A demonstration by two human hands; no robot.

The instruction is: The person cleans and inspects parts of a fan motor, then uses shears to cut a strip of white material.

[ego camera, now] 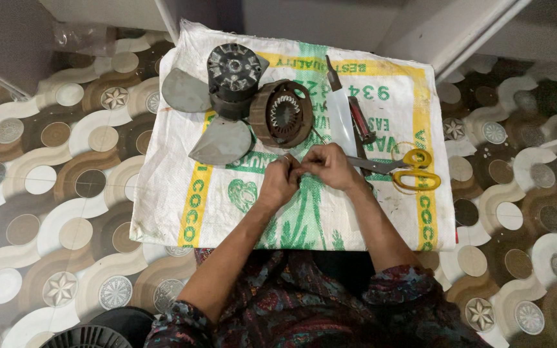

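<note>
Both hands meet just below the stator (283, 115), over the sack (182, 193) spread on the floor. From my view the left hand (280, 182) has its grip pinched shut, fingertips curled in toward the right hand; what it pinches is too small for me to name with certainty, though a thin wire (317, 135) seems to run from the stator's lower right edge down into the fingers. The right hand (331, 165) is closed the same way, fingertips pressed against those of the left, so the two grips touch each other.

The stator is a brown ring with a toothed metal core, tipped on its edge and leaning a little, just above the hands. Touching it on its left stands a dark motor (233, 76), upright, with grey fan blades (222, 140) spreading left and below it. Right of the stator lie a knife (338, 103) with a pale blade and, beside that, a red-handled screwdriver (361, 119), both pointing roughly away from me. Further right and lower than the stator are yellow-handled scissors (402, 169), their blades pointing toward the right hand and partly hidden under it.

The sack is white with green and yellow print, and patterned tile floor (53, 193) shows all around it.
</note>
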